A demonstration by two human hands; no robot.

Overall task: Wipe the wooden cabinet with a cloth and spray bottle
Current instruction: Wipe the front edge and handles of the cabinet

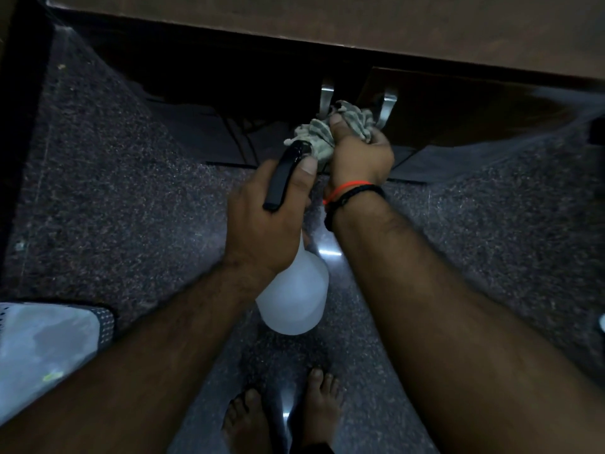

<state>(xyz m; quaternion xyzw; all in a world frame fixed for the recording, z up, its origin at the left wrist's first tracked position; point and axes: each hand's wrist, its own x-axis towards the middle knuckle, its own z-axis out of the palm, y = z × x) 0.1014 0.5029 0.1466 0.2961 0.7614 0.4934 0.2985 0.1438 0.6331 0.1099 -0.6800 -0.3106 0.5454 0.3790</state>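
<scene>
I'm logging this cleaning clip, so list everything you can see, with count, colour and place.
White translucent plastic spray bottle with black trigger head: one, centre, in the left hand.
Grey striped cloth: one, bunched, in the right hand by the handles.
Brown wooden cabinet: one, across the top.
Silver metal handles: two, on the cabinet front.
Dark speckled stone floor: below everything.
Pale fabric with dotted dark edge: one, lower left.
Red and black wristbands: right wrist.
Left hand: grips the bottle.
Right hand: grips the cloth.
Bare feet: two, bottom centre.
</scene>
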